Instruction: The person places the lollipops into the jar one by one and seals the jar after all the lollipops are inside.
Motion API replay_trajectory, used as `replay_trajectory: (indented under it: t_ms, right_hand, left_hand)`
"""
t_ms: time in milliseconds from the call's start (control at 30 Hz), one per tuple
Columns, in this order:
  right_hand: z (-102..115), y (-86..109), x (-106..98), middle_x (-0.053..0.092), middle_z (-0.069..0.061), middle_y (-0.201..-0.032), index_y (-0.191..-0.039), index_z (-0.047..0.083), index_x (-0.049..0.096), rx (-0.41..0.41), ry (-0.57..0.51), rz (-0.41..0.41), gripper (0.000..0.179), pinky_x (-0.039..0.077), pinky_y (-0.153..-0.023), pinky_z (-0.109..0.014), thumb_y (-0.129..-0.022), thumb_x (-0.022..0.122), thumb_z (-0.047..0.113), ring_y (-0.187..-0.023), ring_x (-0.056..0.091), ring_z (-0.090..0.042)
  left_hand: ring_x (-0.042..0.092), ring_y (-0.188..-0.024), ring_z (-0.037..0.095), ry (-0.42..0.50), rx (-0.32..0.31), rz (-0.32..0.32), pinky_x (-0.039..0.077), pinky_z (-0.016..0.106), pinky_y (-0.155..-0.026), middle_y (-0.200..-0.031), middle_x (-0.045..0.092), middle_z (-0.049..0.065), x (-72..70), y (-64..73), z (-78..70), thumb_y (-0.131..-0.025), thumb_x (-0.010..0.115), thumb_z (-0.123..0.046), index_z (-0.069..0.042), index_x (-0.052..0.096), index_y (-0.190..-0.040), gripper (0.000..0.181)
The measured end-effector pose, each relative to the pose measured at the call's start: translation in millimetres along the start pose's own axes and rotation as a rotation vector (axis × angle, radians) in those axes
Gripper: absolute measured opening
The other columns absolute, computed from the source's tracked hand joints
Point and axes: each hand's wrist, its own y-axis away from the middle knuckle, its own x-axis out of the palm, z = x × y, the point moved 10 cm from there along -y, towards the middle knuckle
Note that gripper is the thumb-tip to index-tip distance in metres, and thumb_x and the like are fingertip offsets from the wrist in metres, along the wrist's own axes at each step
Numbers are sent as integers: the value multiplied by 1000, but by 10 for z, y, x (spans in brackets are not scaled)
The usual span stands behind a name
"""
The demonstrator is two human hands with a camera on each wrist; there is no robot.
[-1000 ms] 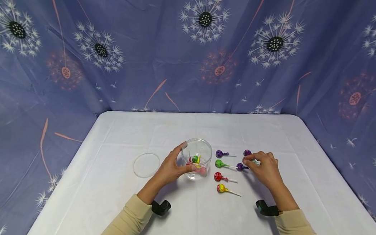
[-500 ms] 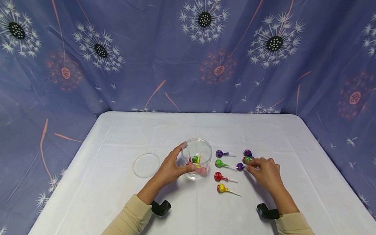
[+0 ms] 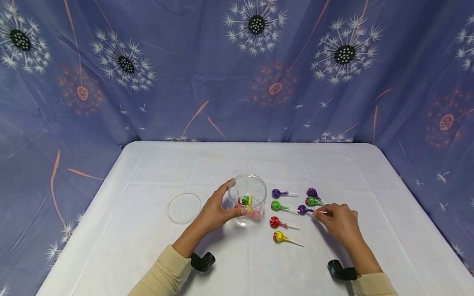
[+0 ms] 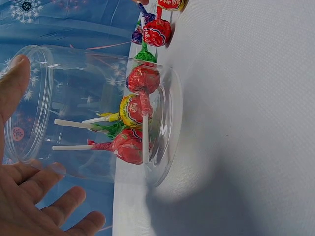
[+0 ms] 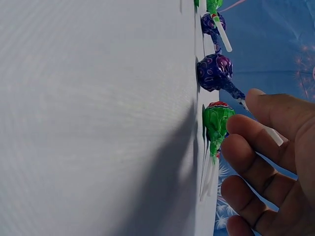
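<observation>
A clear plastic jar [image 3: 260,190] stands upright on the table, gripped around its side by my left hand [image 3: 215,212]. Inside it lie several wrapped lollipops, among them a yellow one [image 4: 130,110] and red ones, seen through the wall in the left wrist view. My right hand [image 3: 340,222] pinches the white stick of a purple lollipop [image 3: 303,209] between thumb and index finger. A green lollipop [image 3: 311,201] and another purple lollipop [image 3: 311,192] lie just beyond that hand.
Left of the jar lies a clear round lid [image 3: 184,208]. Between jar and right hand sit a purple lollipop [image 3: 276,193], a green lollipop [image 3: 275,205], a red lollipop [image 3: 274,222] and a yellow lollipop [image 3: 278,236]. A patterned curtain [image 3: 176,72] hangs behind the white table [image 3: 253,276].
My right hand has left the green lollipop at the back, moved nearer and slightly right, and taken the nearer purple lollipop by its stick. The left hand and jar have stayed put.
</observation>
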Motion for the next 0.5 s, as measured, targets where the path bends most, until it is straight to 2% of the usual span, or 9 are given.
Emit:
replay_trajectory:
  t_ms: [200, 500]
  right_hand:
    - [15, -3, -42, 67, -7, -74, -86, 7, 75, -14, -27, -29, 16, 26, -74, -41, -86, 66, 21, -73, 50, -21]
    - [-5, 7, -27, 66, -5, -70, -88, 6, 74, 14, -33, -2, 16, 27, -75, -41, -87, 65, 19, -73, 50, -20]
  left_hand:
    - [28, -143, 30, 2, -3, -1, 27, 57, -112, -152, 36, 3, -4, 11, -3, -71, 78, -48, -29, 29, -148, 93]
    - [27, -143, 31, 16, 5, 3, 26, 57, -112, -151, 36, 4, 2, 11, -7, -72, 78, -48, -30, 30, -148, 92]
